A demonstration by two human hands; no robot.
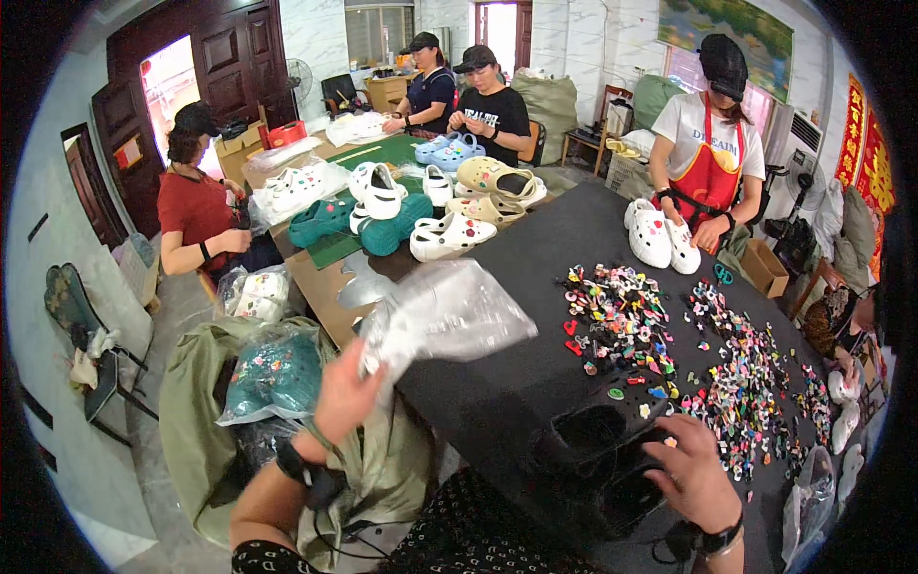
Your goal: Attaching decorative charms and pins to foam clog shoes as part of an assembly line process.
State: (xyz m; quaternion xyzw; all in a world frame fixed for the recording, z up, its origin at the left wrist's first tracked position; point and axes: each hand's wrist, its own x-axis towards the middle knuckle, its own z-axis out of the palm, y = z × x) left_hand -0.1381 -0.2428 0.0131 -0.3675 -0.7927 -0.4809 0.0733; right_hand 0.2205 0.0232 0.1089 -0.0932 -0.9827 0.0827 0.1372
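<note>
A clear plastic bag (459, 311) is pinched at one end in my left hand (349, 397), and its other end spreads over the table's near left edge. My right hand (698, 469) is at the near right of the dark tabletop (507, 277), fingers curved and apart, with nothing seen in it. Beside its fingertips lies a pair of black clogs (591, 427), hard to make out against the dark surface. Whether the fingers touch the clogs I cannot tell. A few small colourful shoe charms (644, 409) lie just beyond the clogs.
Heaps of charms (622, 311) cover the table's right side. White clogs (648, 234) are under a co-worker's hands across from me. Several clogs (454, 234) stand at the far left. A green sack (191, 421) with bagged teal clogs (277, 373) stands beside my left arm.
</note>
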